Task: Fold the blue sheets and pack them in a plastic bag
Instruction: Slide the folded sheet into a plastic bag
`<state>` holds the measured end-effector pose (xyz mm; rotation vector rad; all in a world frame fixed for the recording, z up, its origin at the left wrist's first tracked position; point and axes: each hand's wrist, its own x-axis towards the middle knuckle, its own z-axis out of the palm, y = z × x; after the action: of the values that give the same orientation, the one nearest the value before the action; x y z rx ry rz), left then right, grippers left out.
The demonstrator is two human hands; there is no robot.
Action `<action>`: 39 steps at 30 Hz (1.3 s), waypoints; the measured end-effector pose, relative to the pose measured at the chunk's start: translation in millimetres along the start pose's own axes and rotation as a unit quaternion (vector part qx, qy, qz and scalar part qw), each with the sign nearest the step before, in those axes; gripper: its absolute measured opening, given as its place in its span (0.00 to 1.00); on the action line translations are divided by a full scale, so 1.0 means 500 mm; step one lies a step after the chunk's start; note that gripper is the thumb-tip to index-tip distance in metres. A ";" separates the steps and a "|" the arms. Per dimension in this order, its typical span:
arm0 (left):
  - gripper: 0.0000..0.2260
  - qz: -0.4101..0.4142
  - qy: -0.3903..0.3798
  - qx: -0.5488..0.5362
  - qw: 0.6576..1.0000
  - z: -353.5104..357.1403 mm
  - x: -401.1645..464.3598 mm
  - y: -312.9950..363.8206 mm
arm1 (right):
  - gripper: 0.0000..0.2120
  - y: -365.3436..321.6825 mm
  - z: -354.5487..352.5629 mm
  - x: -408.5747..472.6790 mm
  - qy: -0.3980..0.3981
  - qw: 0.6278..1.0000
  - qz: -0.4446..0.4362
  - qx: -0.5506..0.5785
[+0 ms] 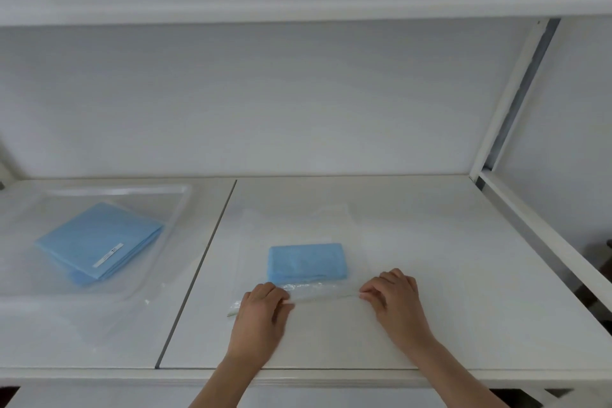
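Clear plastic pinched at both ends of a bag mouth: left hand with curled fingers and thumb gripping the near-left part of the plastic bag, right hand pinching the near-right edge between thumb and fingertips. Mouth strip stretched taut between the two hands, slightly crinkled, a short tail poking out past the left hand toward 8 o'clock. Just beyond the strip, at 12 o'clock from the hands, a folded blue sheet — a compact rectangle, lying flat inside the transparent bag, near edge touching the gathered plastic. Bag body extending farther toward 12 o'clock, faint and hard to trace against the surface.

Underneath, a white shelf board, with a dark seam running from 12 toward 7 o'clock, dividing it from a second board on the left. Well apart at 10 o'clock from the hands, a stack of blue sheets — larger, loosely folded, corners fanned, a small white label on top — resting inside or on a larger clear bag; which of the two, hard to tell. Behind everything, a white back panel; at 2 o'clock, a white metal upright of the rack.
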<state>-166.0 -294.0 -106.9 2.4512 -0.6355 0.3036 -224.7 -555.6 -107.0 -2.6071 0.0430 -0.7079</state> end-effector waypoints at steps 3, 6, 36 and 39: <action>0.07 -0.031 0.004 -0.002 1.000 -0.021 -0.005 -0.020 | 0.01 0.013 -0.008 0.000 -0.013 1.000 0.020 0.016; 0.10 -0.025 0.023 0.029 0.999 -0.046 -0.017 -0.043 | 0.08 0.030 -0.021 -0.007 -0.036 0.998 0.037 0.023; 0.08 -0.078 0.214 -0.224 0.948 -0.192 0.117 0.016 | 0.03 -0.077 -0.126 0.158 0.168 0.929 0.072 0.321; 0.09 -0.079 0.122 -0.232 0.962 -0.181 0.097 -0.004 | 0.05 -0.052 -0.114 0.125 0.168 0.932 0.090 0.309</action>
<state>-129.9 -257.2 -18.2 1.9605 -0.3516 0.3425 -200.6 -563.7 -22.1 -1.8387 0.1364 -0.9176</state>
